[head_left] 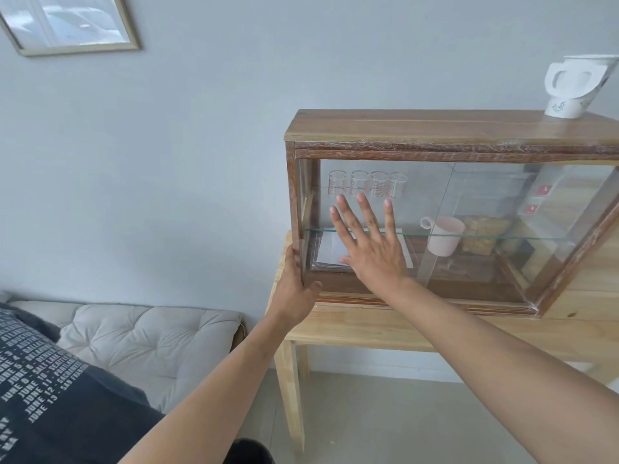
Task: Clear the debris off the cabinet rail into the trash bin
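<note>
Head view: left hand (296,286) gripping wooden cabinet (435,128) at its lower-left corner post, fingers wrapped behind, thumb in front. Right hand (371,249) pressing flat on left glass door (432,195), grip fully spread, holding nothing. Cabinet rail (435,304) running along front bottom edge, at 4 o'clock from right hand; debris not discernible. Sitting on pine worktop (368,326). Pink mug (443,236) inside at 3 o'clock.

The cabinet (452,135) runs off the right edge, so its far end is cut off, same with the white pitcher (576,85) on top. Right hand (371,249) covers part of the white paper (330,251) inside, and any debris on the bottom rail (435,301) is too small to make out.
</note>
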Demonstrator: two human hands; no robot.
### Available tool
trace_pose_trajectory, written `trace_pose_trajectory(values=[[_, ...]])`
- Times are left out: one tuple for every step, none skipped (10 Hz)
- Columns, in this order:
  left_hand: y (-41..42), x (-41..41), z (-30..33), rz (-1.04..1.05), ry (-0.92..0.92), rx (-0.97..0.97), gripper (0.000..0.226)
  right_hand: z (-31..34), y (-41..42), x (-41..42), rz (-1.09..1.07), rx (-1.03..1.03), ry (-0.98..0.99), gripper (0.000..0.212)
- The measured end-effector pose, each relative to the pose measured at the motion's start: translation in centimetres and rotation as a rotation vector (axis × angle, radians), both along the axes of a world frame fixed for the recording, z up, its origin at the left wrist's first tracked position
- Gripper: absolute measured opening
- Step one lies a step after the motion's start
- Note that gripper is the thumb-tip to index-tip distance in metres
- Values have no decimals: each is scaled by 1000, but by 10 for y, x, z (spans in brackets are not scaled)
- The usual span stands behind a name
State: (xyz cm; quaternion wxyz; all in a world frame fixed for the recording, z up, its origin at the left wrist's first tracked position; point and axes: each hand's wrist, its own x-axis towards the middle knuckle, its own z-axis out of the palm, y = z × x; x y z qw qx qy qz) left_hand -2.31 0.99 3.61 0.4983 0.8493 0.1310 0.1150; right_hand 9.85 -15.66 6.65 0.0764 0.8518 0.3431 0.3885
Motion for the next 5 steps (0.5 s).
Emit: trace_pose_trajectory(values=[[0, -2, 10, -20, 46, 29, 90, 1, 12, -7, 12, 37, 29, 130], [-2, -5, 25, 1, 166, 170, 83, 5, 13, -15, 33, 57, 58, 120], [-7, -16, 50, 11, 288, 481, 85, 19, 2, -28, 71, 53, 134, 94], [-14, -30, 73, -56, 280, 718, 87, 31, -19, -47, 125, 217, 299, 56], [-20, -39, 89, -146, 231, 789, 84, 49, -44, -76, 102, 694, 377, 36]])
